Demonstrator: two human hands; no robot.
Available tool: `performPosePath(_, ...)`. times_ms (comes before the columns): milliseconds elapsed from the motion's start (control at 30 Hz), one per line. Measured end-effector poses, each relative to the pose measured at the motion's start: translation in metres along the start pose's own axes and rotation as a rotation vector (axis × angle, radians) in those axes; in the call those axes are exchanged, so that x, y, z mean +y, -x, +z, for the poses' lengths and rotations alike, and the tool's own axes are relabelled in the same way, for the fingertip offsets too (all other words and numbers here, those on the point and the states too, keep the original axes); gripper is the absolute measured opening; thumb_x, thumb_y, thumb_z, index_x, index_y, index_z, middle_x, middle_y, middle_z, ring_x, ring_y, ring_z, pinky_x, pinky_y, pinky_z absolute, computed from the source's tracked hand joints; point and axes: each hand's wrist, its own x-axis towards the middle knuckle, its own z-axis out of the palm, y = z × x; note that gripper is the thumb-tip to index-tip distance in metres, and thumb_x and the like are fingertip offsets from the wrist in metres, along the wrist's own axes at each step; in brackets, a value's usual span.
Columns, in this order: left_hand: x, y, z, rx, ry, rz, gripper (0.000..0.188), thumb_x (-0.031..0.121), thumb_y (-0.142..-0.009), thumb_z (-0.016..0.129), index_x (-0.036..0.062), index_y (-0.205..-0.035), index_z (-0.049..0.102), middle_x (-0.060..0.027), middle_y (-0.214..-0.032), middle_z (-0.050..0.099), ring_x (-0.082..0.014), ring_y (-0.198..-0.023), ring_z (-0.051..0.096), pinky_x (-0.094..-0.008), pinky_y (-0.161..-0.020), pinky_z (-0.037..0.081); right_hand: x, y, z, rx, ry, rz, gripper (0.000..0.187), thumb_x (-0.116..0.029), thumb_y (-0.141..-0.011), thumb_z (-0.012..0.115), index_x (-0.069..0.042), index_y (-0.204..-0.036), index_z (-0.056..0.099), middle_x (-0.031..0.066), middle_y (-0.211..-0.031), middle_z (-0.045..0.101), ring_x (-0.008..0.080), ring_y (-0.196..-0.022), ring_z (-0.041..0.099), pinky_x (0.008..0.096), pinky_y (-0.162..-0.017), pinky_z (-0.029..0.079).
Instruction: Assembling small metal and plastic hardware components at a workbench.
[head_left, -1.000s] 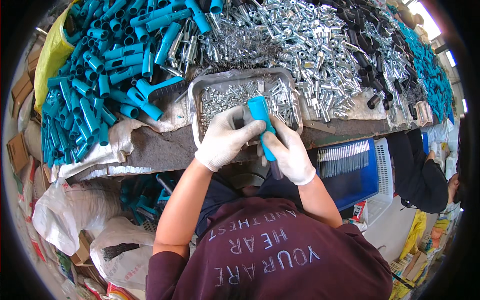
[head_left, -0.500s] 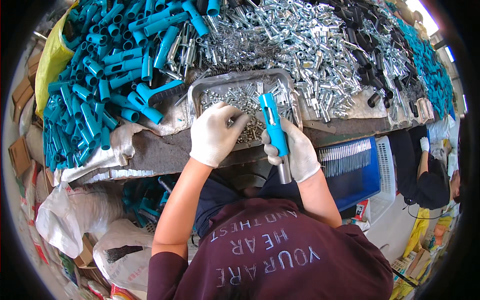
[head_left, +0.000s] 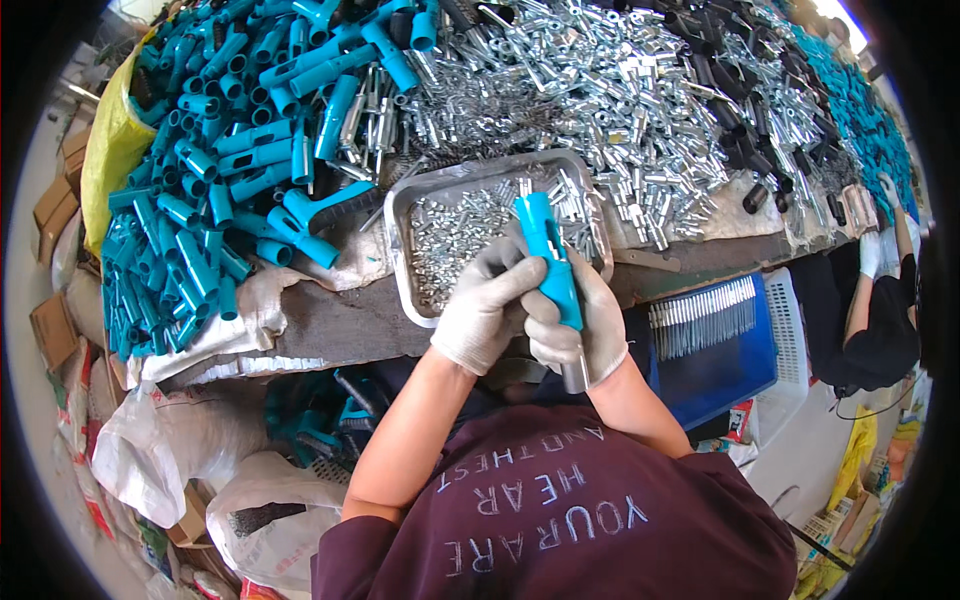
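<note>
Wrapped around a teal metal tube (head_left: 561,291) with a slot in its side is my gloved right hand (head_left: 600,322). The tube stands tilted, a silver rod poking from its lower end and silver prongs showing at its top. My gloved left hand (head_left: 482,308) has its thumb and fingers pinched together against the tube's left side. Whatever lies between those fingertips is too small or hidden to make out. Just behind both hands is a metal tray (head_left: 396,235) of small silver fittings and pins.
Teal tubes (head_left: 255,150) are heaped at the left, silver metal parts (head_left: 620,110) at the centre and right, black parts (head_left: 735,120) beyond. A blue bin (head_left: 715,375) with a row of silver rods sits below the table's edge. Another person (head_left: 880,330) works at far right.
My left hand has come from over the tray to the tube and now touches its side. The tube, still in my right hand, has shifted slightly nearer to me.
</note>
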Motion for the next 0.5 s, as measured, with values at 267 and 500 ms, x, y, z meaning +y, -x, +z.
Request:
performPosePath(267, 0.005, 0.01, 0.022, 0.074, -1.249, 0.218, 0.029, 0.032, -0.089, 0.064, 0.0044, -0.093, 0.056, -0.0176, -0.07, 0.063, -0.0358, -0.066, 0.064, -0.0422, -0.065, 0.051, -0.009, 0.006, 0.016, 0.376, 0.566, -0.525, 0.044, -0.04, -0.1, 0.047, 0.0, -0.113, 0.06, 0.0072, -0.084, 0.065, 0.0139, -0.069, 0.06, 0.0261, -0.064, 0.05)
performPosePath(500, -0.026, 0.014, 0.029, -0.044, -0.938, -0.142, 0.047, 0.049, -0.1, 0.042, 0.0066, -0.083, 0.053, -0.0023, -0.065, 0.051, -0.0143, -0.053, 0.046, -0.0288, -0.051, 0.037, -0.013, 0.011, 0.03, 0.379, 0.592, -0.609, 0.031, -0.027, -0.098, 0.055, 0.0, -0.113, 0.06, 0.0053, -0.098, 0.064, 0.0124, -0.088, 0.06, 0.0268, -0.082, 0.047)
